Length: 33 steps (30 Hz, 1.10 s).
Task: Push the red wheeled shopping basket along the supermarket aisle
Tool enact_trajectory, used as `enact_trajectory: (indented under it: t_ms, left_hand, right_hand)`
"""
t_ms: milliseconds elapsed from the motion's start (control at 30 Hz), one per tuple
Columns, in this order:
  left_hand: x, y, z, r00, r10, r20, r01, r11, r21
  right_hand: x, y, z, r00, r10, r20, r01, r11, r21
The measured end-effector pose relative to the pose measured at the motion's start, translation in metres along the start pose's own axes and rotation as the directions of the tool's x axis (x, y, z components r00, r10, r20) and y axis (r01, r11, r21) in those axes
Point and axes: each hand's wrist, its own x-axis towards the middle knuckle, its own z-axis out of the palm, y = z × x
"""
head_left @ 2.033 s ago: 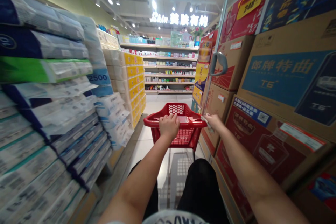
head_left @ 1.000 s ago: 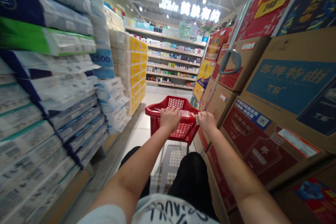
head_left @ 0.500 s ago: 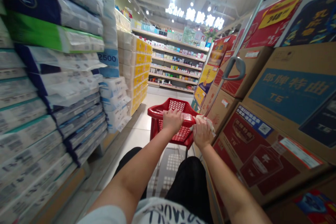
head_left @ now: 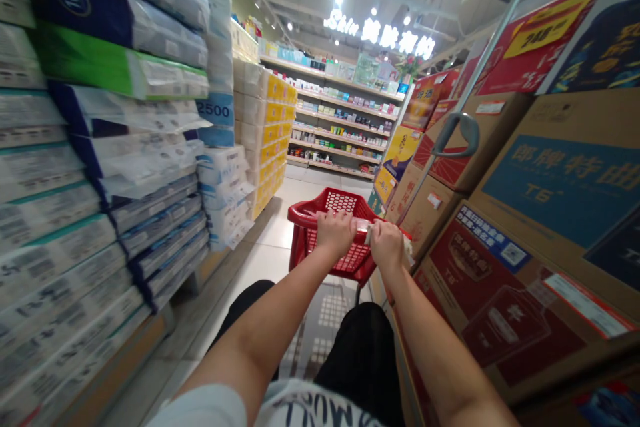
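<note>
Ahead of me stands a red plastic shopping cart (head_left: 361,268) with a mesh-walled basket. My left hand (head_left: 336,233) is closed over its red handle (head_left: 304,215), near the middle. Close beside it on the right, my right hand (head_left: 386,245) is wrapped round the same bar. A pale crumpled thing (head_left: 409,252), perhaps a cloth or a bag, pokes out from under the right hand; most of it is hidden. The part of the basket behind my hands cannot be seen.
Stacked tissue packs (head_left: 160,160) line the left side of the aisle, with yellow-sided packs (head_left: 273,140) beyond. Cardboard cartons (head_left: 560,167) rise close on the right, a pole with a grey handle (head_left: 457,137) before them. Shelves of small goods (head_left: 345,107) cross the far end.
The surroundings and cart sit slightly farther right in the view. My right hand now covers more of the pale crumpled thing. Both hands stay on the handle.
</note>
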Motion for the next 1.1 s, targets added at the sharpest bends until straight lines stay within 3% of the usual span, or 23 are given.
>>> enact_trajectory:
  t_ms: [67,167,233,333,433,467,533,633,800,900,1000,1100]
  left_hand:
    - [0.000,0.001,0.000,1.000,-0.004,0.002,0.004,1.000,-0.002]
    - [0.000,0.000,-0.001,1.000,0.005,0.004,-0.005,1.000,-0.011]
    - [0.000,-0.001,-0.001,1.000,0.008,0.007,-0.008,1.000,-0.013]
    - [0.000,-0.001,0.000,1.000,-0.001,0.011,0.002,1.000,-0.020]
    - [0.000,0.001,0.001,1.000,0.005,0.022,-0.004,1.000,-0.022]
    - [0.000,0.000,0.001,1.000,0.015,0.027,-0.014,1.000,-0.021]
    - [0.000,-0.002,0.000,0.999,0.032,0.025,-0.031,0.999,-0.024]
    - [-0.002,-0.014,-0.002,0.999,0.027,-0.031,-0.028,0.999,-0.043]
    - [-0.015,-0.038,-0.001,0.993,0.029,-0.111,-0.029,1.000,0.005]
    - [-0.020,-0.041,0.004,0.994,0.036,-0.101,-0.035,0.999,0.012]
    - [-0.021,-0.037,0.008,0.994,0.030,-0.108,-0.028,0.999,0.020]
    - [-0.022,-0.035,0.007,0.994,0.029,-0.103,-0.026,0.999,0.029]
  right_hand:
    - [0.002,-0.003,0.002,1.000,-0.022,0.007,0.021,0.999,0.025]
    - [-0.013,-0.005,0.007,0.980,-0.194,-0.045,0.197,0.979,0.049]
    - [-0.020,-0.007,0.006,0.971,-0.230,-0.073,0.234,0.970,0.067]
    - [-0.008,-0.014,-0.003,0.980,-0.147,-0.136,0.173,0.963,0.208]
    - [0.019,-0.024,-0.013,0.977,0.031,-0.211,0.048,0.931,0.361]
    - [0.026,-0.026,-0.014,0.980,0.049,-0.192,0.026,0.929,0.370]
    - [0.032,-0.028,-0.012,0.998,-0.031,-0.053,0.046,0.948,0.315]
    - [0.026,-0.027,-0.005,0.970,-0.172,0.173,0.137,0.971,0.195]
    - [0.021,-0.023,-0.007,0.937,-0.271,0.220,0.212,0.943,0.257]
    - [0.032,-0.024,-0.009,0.965,-0.178,0.192,0.114,0.945,0.306]
    - [0.038,-0.031,-0.005,0.991,-0.079,0.109,0.055,0.977,0.206]
    - [0.037,-0.038,-0.003,0.951,-0.149,0.271,0.113,0.983,0.144]
